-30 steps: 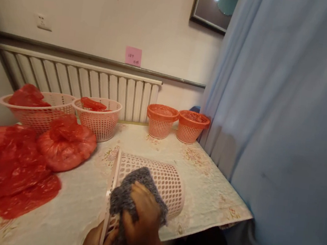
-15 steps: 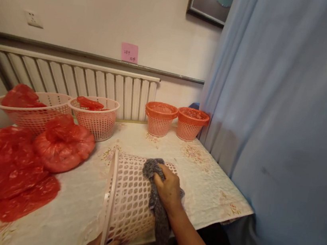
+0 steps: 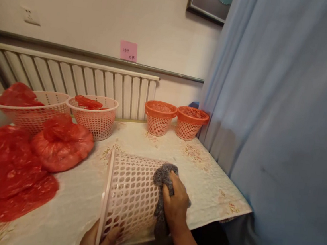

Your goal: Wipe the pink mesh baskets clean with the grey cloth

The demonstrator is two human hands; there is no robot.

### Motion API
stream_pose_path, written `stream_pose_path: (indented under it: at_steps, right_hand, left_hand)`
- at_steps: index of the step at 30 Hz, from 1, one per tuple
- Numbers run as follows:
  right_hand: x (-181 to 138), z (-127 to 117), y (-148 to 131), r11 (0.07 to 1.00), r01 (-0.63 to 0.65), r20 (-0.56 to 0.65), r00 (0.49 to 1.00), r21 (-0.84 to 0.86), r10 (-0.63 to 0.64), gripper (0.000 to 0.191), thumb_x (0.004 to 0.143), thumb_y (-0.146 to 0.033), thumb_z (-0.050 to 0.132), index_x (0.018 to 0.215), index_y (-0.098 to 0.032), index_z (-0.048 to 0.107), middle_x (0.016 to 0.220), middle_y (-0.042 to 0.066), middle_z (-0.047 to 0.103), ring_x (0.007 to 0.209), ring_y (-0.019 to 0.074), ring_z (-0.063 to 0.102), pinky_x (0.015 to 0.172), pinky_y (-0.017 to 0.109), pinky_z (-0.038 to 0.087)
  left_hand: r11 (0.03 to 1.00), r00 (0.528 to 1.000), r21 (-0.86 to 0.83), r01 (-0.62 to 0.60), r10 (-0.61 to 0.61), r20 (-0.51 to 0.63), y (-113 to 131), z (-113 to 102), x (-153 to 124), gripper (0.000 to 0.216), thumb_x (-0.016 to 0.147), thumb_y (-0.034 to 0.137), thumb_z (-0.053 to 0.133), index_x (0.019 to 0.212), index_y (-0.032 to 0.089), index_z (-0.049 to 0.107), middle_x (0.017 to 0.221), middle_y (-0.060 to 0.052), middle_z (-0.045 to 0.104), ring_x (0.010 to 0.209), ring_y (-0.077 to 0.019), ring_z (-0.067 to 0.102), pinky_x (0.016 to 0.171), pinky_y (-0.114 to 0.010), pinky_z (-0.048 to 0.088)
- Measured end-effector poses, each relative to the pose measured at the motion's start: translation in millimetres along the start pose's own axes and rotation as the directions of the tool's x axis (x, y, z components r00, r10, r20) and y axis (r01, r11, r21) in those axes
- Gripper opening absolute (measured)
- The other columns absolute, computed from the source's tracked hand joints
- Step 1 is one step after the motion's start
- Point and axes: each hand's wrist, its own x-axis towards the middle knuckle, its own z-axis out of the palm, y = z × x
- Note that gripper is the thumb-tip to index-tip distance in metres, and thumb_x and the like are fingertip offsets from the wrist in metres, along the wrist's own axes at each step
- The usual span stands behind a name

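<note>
A pale pink perforated plastic basket (image 3: pixel 131 194) lies on its side near the table's front edge, its rim facing left. My left hand (image 3: pixel 96 242) grips the rim at its lower edge, fingers curled round it. My right hand (image 3: pixel 175 206) presses a grey knitted cloth (image 3: pixel 164 183) against the basket's bottom end on the right, fingers closed on the cloth. The cloth hangs down over the basket's side below the hand.
Two orange baskets (image 3: pixel 159 118) stand at the back by the radiator (image 3: pixel 75 80). Two pink baskets (image 3: pixel 95 115) with red bags stand at back left. Red plastic bags (image 3: pixel 16 163) cover the table's left. A blue curtain (image 3: pixel 280 126) hangs along the right. The table's front edge (image 3: pixel 217 220) is near.
My right hand has slid the grey cloth from the basket's rim end along its side to the bottom end on the right. The basket has turned slightly in my left hand.
</note>
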Motion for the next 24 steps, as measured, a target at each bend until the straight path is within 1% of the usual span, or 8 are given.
stream_pose_path:
  at_steps: [3, 5, 7, 10, 14, 18, 21, 24]
  right_hand:
    - [-15.9, 4.7, -17.6, 0.995, 0.097, 0.012, 0.995, 0.037, -0.097, 0.036, 0.079, -0.014, 0.049, 0.113, -0.017, 0.06, 0.118, 0.01, 0.062, 0.114, 0.0228, 0.055, 0.098, 0.042, 0.045]
    - [-24.6, 6.0, -30.1, 0.985, 0.147, 0.021, 0.989, 0.086, -0.15, 0.039, 0.076, -0.012, 0.05, 0.113, -0.018, 0.06, 0.117, 0.009, 0.063, 0.115, 0.0227, 0.055, 0.098, 0.042, 0.045]
    - [-31.6, 7.0, -42.0, 0.973, 0.191, 0.018, 0.981, 0.132, -0.195, 0.042, 0.074, -0.011, 0.051, 0.115, -0.019, 0.058, 0.116, 0.008, 0.063, 0.115, 0.0226, 0.055, 0.098, 0.043, 0.045]
    - [-36.3, 8.9, -57.6, 0.949, 0.255, 0.033, 0.964, 0.184, -0.265, 0.043, 0.071, -0.01, 0.052, 0.113, -0.02, 0.056, 0.114, 0.007, 0.064, 0.116, 0.0226, 0.054, 0.1, 0.045, 0.044]
    - [-27.1, 11.7, -70.3, 0.915, 0.329, 0.091, 0.93, 0.235, -0.357, 0.042, 0.07, -0.01, 0.052, 0.111, -0.019, 0.057, 0.115, 0.007, 0.064, 0.118, 0.0219, 0.053, 0.103, 0.045, 0.041]
    - [-4.8, 15.8, -65.2, 0.922, 0.299, 0.13, 0.932, 0.247, -0.337, 0.041, 0.071, -0.01, 0.052, 0.111, -0.019, 0.06, 0.113, 0.007, 0.065, 0.113, 0.0197, 0.056, 0.102, 0.04, 0.042]
    - [13.5, 21.5, -46.9, 0.944, 0.25, 0.135, 0.95, 0.216, -0.282, 0.04, 0.074, -0.012, 0.05, 0.112, -0.018, 0.061, 0.114, 0.008, 0.065, 0.111, 0.0193, 0.057, 0.101, 0.037, 0.043]
    - [32.6, 26.7, -23.8, 0.973, 0.152, 0.139, 0.974, 0.176, -0.177, 0.039, 0.077, -0.015, 0.05, 0.114, -0.018, 0.061, 0.116, 0.008, 0.064, 0.111, 0.0195, 0.057, 0.099, 0.036, 0.043]
  left_hand:
    - [0.997, 0.998, -0.056, 0.044, -0.047, -0.039, 18.8, -3.8, 7.9, 0.051, 0.075, 0.052, 0.063, 0.11, 0.015, 0.059, 0.104, -0.008, 0.073, 0.094, -0.0271, 0.068, 0.084, -0.034, 0.055]
    - [0.996, 0.997, -0.07, 0.059, -0.062, -0.041, 27.0, -7.0, 13.2, 0.05, 0.076, 0.049, 0.063, 0.113, 0.016, 0.057, 0.102, -0.007, 0.073, 0.089, -0.0259, 0.069, 0.08, -0.033, 0.056]
    - [0.994, 0.998, -0.095, 0.061, -0.063, -0.018, 29.2, -10.4, 17.6, 0.046, 0.078, 0.046, 0.063, 0.114, 0.017, 0.057, 0.103, -0.007, 0.073, 0.091, -0.0258, 0.069, 0.081, -0.033, 0.056]
    - [0.991, 0.998, -0.123, 0.054, -0.052, 0.021, 24.7, -15.0, 20.8, 0.041, 0.079, 0.043, 0.063, 0.113, 0.019, 0.058, 0.104, -0.006, 0.073, 0.095, -0.0274, 0.068, 0.085, -0.037, 0.054]
    - [0.995, 0.999, -0.09, 0.036, -0.034, 0.022, 18.3, -16.8, 18.1, 0.039, 0.08, 0.042, 0.061, 0.112, 0.019, 0.058, 0.106, -0.006, 0.072, 0.1, -0.0284, 0.066, 0.09, -0.039, 0.052]
    - [1.0, 1.0, -0.013, 0.018, -0.018, -0.003, 17.7, -17.1, 15.8, 0.042, 0.079, 0.044, 0.062, 0.11, 0.017, 0.059, 0.101, -0.007, 0.073, 0.096, -0.0288, 0.067, 0.09, -0.039, 0.052]
    - [0.996, 0.999, 0.084, -0.013, 0.017, -0.044, 20.4, -18.5, 18.1, 0.041, 0.078, 0.045, 0.062, 0.106, 0.015, 0.061, 0.098, -0.007, 0.073, 0.094, -0.0281, 0.067, 0.087, -0.036, 0.052]
    - [0.991, 0.993, 0.131, -0.027, 0.041, -0.109, 27.7, -18.8, 24.8, 0.039, 0.074, 0.045, 0.065, 0.098, 0.015, 0.064, 0.09, -0.006, 0.074, 0.091, -0.0282, 0.067, 0.081, -0.033, 0.054]
